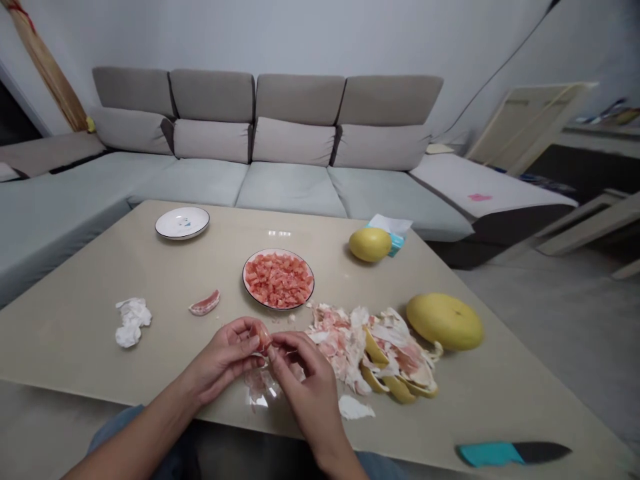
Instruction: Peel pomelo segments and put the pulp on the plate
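Both my left hand (223, 360) and my right hand (310, 380) pinch a pink pomelo segment (261, 337), pulling at its pale membrane. Scraps of membrane (260, 387) lie under my hands. To the right rises a heap of pomelo peel and pith (373, 350). A plate of pink pomelo pulp pieces (279, 280) sits just beyond my fingers. A peeled segment (205, 303) lies on the beige table (75, 340) to the left. Two yellow pomelos, one large (445, 321) and one smaller (370, 244), rest to the right.
A knife with a teal handle (515, 453) lies at the near right of the table. Crumpled tissue (133, 322), a small white plate (182, 223) and a tissue box (393, 233) stand around. A grey sofa (290, 187) runs behind the table.
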`<action>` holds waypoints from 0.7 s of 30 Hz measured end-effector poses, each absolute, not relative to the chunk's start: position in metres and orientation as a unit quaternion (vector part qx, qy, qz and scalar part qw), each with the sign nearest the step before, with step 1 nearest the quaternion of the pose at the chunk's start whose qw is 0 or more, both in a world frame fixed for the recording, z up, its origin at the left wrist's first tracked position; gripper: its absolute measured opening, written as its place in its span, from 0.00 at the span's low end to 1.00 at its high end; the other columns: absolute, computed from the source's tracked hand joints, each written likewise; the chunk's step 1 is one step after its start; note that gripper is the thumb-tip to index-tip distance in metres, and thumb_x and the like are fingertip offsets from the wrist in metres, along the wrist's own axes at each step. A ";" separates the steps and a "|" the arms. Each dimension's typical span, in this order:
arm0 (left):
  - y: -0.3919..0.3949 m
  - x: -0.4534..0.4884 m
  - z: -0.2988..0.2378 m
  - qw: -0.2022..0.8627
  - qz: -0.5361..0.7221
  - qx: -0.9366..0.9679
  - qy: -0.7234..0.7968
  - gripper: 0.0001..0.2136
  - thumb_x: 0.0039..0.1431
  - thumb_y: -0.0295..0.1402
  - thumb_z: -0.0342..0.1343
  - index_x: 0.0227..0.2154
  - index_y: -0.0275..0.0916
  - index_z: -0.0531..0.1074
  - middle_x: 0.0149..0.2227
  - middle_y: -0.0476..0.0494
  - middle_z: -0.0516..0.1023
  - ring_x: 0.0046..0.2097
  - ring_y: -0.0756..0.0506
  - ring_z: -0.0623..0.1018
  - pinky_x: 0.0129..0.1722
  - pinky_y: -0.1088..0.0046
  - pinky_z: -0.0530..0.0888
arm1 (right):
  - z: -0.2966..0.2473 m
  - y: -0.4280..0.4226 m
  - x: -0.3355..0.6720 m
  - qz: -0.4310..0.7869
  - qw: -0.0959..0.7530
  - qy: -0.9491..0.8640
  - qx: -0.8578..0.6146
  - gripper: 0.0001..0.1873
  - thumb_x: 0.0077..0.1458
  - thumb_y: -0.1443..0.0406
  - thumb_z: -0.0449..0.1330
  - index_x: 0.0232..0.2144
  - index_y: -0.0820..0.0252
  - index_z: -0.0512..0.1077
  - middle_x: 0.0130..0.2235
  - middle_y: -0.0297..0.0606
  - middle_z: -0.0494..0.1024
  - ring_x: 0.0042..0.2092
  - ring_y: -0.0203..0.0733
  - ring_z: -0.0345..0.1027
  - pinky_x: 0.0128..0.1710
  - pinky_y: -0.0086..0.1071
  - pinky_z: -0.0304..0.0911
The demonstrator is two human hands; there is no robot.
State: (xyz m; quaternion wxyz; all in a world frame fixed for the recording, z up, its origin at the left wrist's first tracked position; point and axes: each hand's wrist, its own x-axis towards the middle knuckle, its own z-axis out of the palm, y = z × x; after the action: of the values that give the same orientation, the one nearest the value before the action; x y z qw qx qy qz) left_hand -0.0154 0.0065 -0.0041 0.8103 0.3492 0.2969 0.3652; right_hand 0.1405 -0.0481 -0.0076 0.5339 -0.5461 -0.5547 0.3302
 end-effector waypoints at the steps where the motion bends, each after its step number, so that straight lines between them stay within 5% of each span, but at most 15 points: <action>1: 0.006 -0.014 -0.004 0.802 0.369 0.363 0.298 0.06 0.57 0.30 0.62 0.35 0.36 0.72 0.36 0.46 0.73 0.40 0.50 0.75 0.42 0.73 0.72 | -0.008 -0.047 0.141 0.323 0.533 -0.562 -0.544 0.07 0.55 0.64 0.62 0.38 0.57 0.76 0.37 0.38 0.78 0.36 0.40 0.71 0.36 0.31 0.65; 11: 0.005 -0.007 -0.008 0.629 0.392 0.543 0.395 0.13 0.47 0.29 0.68 0.36 0.39 0.74 0.36 0.48 0.76 0.40 0.48 0.76 0.42 0.74 0.72 | -0.008 -0.045 0.155 0.339 0.518 -0.571 -0.538 0.06 0.53 0.66 0.65 0.36 0.58 0.76 0.34 0.37 0.76 0.33 0.38 0.69 0.31 0.29 0.64; 21: 0.005 -0.015 -0.005 0.532 0.355 0.673 0.372 0.06 0.54 0.29 0.62 0.35 0.38 0.74 0.38 0.44 0.73 0.43 0.45 0.75 0.44 0.70 0.72 | -0.007 -0.046 0.158 0.384 0.504 -0.569 -0.524 0.04 0.53 0.67 0.63 0.34 0.57 0.77 0.34 0.36 0.77 0.32 0.36 0.70 0.29 0.26 0.65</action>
State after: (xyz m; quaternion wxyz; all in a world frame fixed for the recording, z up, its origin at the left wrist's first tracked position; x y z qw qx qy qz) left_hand -0.0149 0.0047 -0.0046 0.5321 0.6726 0.3722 0.3549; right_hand 0.1584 -0.0463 -0.0074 0.5035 -0.5243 -0.5695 0.3838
